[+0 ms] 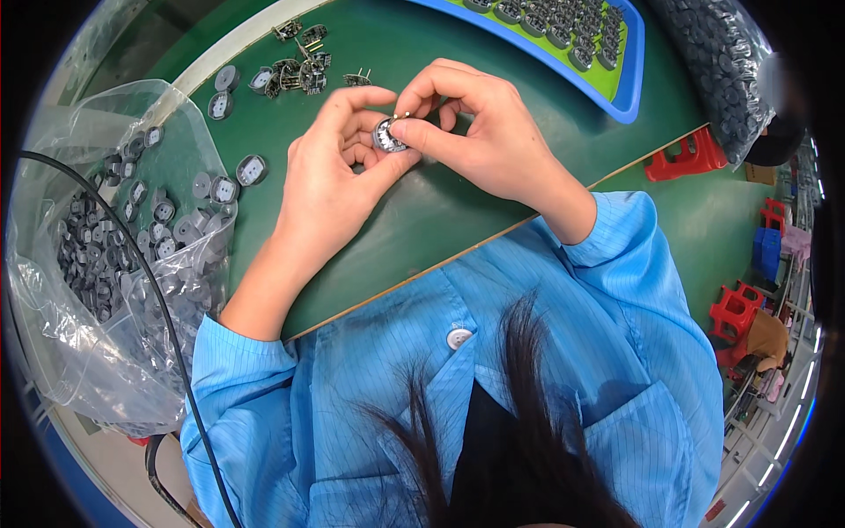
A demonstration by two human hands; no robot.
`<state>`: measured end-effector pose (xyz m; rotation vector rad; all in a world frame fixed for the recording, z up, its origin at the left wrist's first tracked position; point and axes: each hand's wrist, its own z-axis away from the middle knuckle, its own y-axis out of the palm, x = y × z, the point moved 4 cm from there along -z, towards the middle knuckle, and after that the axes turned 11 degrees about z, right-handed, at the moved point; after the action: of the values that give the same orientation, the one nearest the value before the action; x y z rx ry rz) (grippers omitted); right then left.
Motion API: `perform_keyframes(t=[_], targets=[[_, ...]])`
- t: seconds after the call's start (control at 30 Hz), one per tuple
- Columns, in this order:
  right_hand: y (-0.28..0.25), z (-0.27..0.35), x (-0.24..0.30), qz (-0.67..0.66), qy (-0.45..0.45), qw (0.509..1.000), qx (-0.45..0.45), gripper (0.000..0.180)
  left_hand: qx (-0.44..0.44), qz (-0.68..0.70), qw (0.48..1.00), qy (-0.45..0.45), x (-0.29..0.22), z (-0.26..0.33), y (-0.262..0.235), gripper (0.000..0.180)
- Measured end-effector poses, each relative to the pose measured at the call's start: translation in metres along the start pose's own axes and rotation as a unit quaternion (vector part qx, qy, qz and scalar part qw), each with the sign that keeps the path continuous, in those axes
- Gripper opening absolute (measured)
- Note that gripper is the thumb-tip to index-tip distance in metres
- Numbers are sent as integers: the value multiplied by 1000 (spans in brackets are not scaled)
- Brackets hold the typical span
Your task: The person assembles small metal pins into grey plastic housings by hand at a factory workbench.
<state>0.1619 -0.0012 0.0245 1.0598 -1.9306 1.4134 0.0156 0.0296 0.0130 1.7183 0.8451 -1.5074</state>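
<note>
Between both hands, above the green table, is a small round grey housing with a circuit board (pixel 385 135) in it. My left hand (pixel 333 172) grips its rim between thumb and fingers. My right hand (pixel 480 128) is closed at its upper right side, the thumb pressing on the board by small metal pins. Just beyond my left hand lies a loose circuit board with pins (pixel 357 79). A pile of similar boards (pixel 304 75) rests farther left. Several loose grey round housings (pixel 251 170) lie to the left of my left hand.
A clear plastic bag (pixel 132 255) full of grey housings spills open at the left, a black cable (pixel 145 264) crossing it. At the far right stand a blue tray (pixel 627 104) with a green insert holding rows of assembled pieces, and another filled bag (pixel 722 70). Red stools (pixel 735 312) stand beyond the table.
</note>
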Motion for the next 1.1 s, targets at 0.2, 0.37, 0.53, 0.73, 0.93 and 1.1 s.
perform_keyframes(t=[0.2,0.37,0.53,0.73,0.93,1.1], targets=[[-4,4,4,109,-108,986,-71,14,-1,-25,1000,3,0,-3,3,31],[-3,10,6,43,-47,997,-39,15,11,-32,999,12,0,2,4,29],[-6,4,-12,-222,163,943,188,19,49,-37,995,76,-1,3,4,31],[-2,6,-11,-216,186,938,198,18,73,-43,992,94,-3,7,2,31],[-5,3,-3,-140,119,965,189,20,70,-70,990,102,-8,8,4,32],[-3,16,22,40,72,989,125,20,37,-196,961,193,-16,21,13,29]])
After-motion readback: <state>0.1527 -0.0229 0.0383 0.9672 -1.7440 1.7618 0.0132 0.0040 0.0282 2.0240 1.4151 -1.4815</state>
